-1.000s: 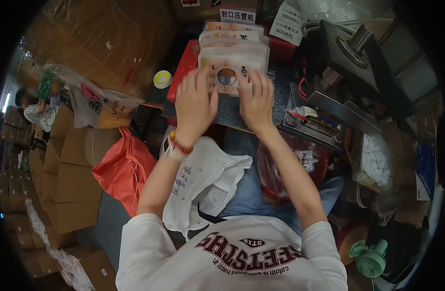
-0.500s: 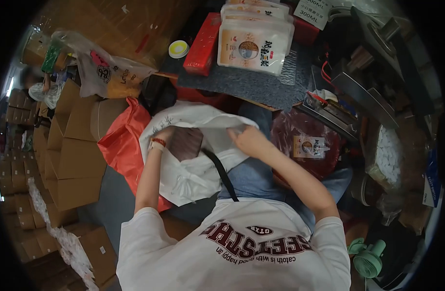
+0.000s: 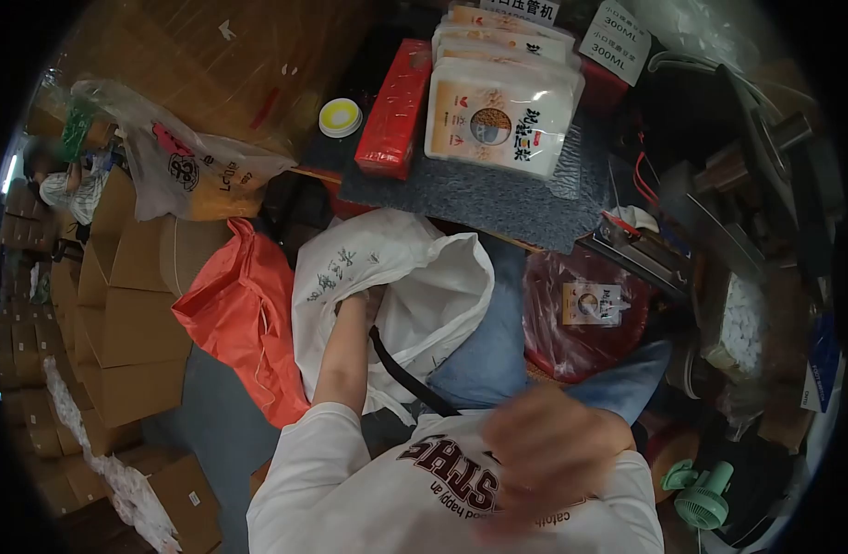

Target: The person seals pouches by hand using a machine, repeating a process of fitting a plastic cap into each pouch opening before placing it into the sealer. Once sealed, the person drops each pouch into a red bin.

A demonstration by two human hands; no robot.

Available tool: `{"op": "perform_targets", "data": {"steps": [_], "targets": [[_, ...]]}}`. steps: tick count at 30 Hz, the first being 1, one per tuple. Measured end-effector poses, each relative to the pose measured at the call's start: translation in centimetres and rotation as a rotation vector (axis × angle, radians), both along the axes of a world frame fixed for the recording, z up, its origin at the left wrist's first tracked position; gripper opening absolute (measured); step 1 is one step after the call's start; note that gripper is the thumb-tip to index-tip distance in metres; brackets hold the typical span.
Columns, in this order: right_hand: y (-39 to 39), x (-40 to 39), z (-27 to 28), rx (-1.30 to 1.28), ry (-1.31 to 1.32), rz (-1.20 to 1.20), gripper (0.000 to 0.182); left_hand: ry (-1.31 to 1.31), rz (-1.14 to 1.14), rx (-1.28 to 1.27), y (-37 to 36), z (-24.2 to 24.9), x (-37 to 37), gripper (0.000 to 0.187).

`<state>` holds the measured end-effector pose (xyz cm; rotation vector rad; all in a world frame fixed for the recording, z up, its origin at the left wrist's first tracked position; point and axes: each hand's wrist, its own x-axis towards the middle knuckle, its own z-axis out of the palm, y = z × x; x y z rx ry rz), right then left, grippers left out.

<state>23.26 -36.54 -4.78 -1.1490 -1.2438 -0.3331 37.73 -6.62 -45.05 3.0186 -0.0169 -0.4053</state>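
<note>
A large white woven bag (image 3: 350, 249) stands open on my lap, its mouth facing up and to the right. My left hand (image 3: 357, 305) reaches inside the bag, and its fingers are hidden there. A black strap (image 3: 405, 374) runs from the bag's opening toward my shirt. In front of my chest is my right hand (image 3: 539, 452), smeared by motion and away from the bag. An orange-red bag (image 3: 244, 319) lies against the white bag's left side. To the right, a red tub (image 3: 571, 337) under clear plastic has a printed pouch (image 3: 592, 303) on it.
Printed pouches (image 3: 502, 120) are stacked on the grey mat (image 3: 461, 189) beside a red box (image 3: 396, 106) and a round yellow-labelled tin (image 3: 340, 117). Cardboard boxes (image 3: 133, 319) stand left. A machine (image 3: 710, 217) and a green fan (image 3: 703, 496) are right.
My right hand has let go of the white bag's rim and moved down toward my chest. My left hand has shifted right inside the bag. The dark item inside no longer shows.
</note>
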Motion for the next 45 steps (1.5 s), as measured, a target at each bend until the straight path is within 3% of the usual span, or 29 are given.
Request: {"op": "perform_targets", "data": {"steps": [2, 5, 16, 20, 24, 27, 30, 32, 36, 37, 39, 41, 42, 45], "targets": [[-1.5, -1.3, 2.0, 0.162, 0.008, 0.211, 0.020, -0.014, 0.009, -0.005, -0.1, -0.4, -0.4, 0.052], [-2.2, -2.2, 2.7, 0.205, 0.017, 0.378, 0.021, -0.036, 0.021, -0.020, 0.4, -0.7, -1.4, 0.050], [-3.9, -3.3, 3.1, 0.240, -0.006, 0.542, 0.028, -0.142, 0.097, -0.158, 1.2, 1.2, -7.4, 0.045], [-4.9, -4.3, 3.3, 0.253, -0.016, 0.543, 0.030, -0.154, 0.246, -0.496, 0.1, 4.0, -9.2, 0.043], [-6.2, -5.5, 3.2, 0.263, -0.022, 0.546, 0.033, -0.041, 0.970, -1.220, -3.0, 11.3, -14.3, 0.035], [-6.9, -6.1, 3.2, 0.273, -0.015, 0.540, 0.036, 0.007, 1.000, -1.412, -3.5, 15.8, -18.1, 0.030], [-7.4, -6.7, 3.3, 0.278, -0.003, 0.536, 0.038, 0.052, 0.977, -1.479, -5.4, 20.3, -21.8, 0.025], [-7.7, -7.1, 3.2, 0.277, 0.006, 0.538, 0.039, 0.066, 0.961, -1.558, -9.5, 26.4, -23.0, 0.020], [-9.2, -8.3, 2.8, 0.250, 0.101, 0.453, 0.042, -0.027, 0.717, -1.606, -10.3, 29.2, -24.7, 0.018], [-9.8, -8.4, 2.3, 0.228, 0.193, 0.379, 0.043, -0.080, 0.487, -1.328, -9.1, 29.8, -24.6, 0.019], [-10.7, -8.8, 0.7, 0.110, 0.557, 0.085, 0.045, -0.284, 0.118, -1.393, -10.3, 31.0, -24.4, 0.020], [-9.9, -7.7, -1.9, -0.057, 0.825, -0.227, 0.046, -0.316, 0.105, -1.525, -12.9, 32.4, -23.4, 0.019], [-9.2, -6.4, -3.5, -0.115, 0.719, -0.345, 0.056, -0.348, 0.094, -1.656, -13.8, 32.8, -22.9, 0.019], [-9.4, -6.8, -3.8, -0.032, 1.111, -0.020, 0.057, -0.064, 0.017, -1.744, -16.3, 32.4, -21.5, 0.027]]}}
